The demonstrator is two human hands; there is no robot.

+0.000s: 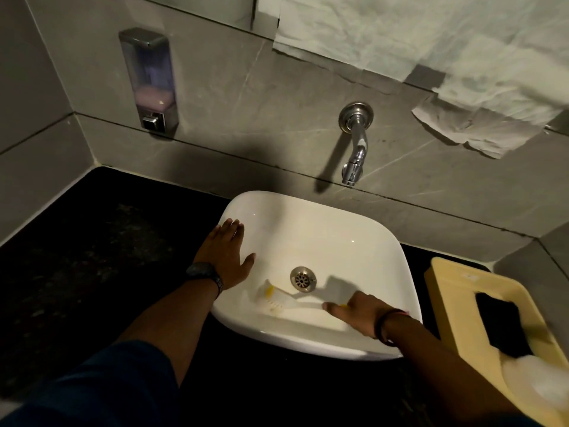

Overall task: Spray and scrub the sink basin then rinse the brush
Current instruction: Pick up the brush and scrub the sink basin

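Observation:
A white square sink basin (348, 241) sits on a black counter, with a metal drain (303, 279) near its middle. My left hand (226, 254) lies flat and open on the basin's left rim. My right hand (354, 312) grips the handle of a white and yellow brush (274, 298). The brush head rests on the basin's near-left inner wall, just left of the drain, and looks blurred. A chrome tap (355, 146) juts from the wall above the basin; no water shows at it.
A yellow tray (446, 291) on the right of the counter holds a black sponge (498, 323) and a whitish blurred object. A soap dispenser (149, 81) hangs on the left wall. Paper sheets (431, 41) cover the mirror edge above. Black counter (92, 257) stretches left.

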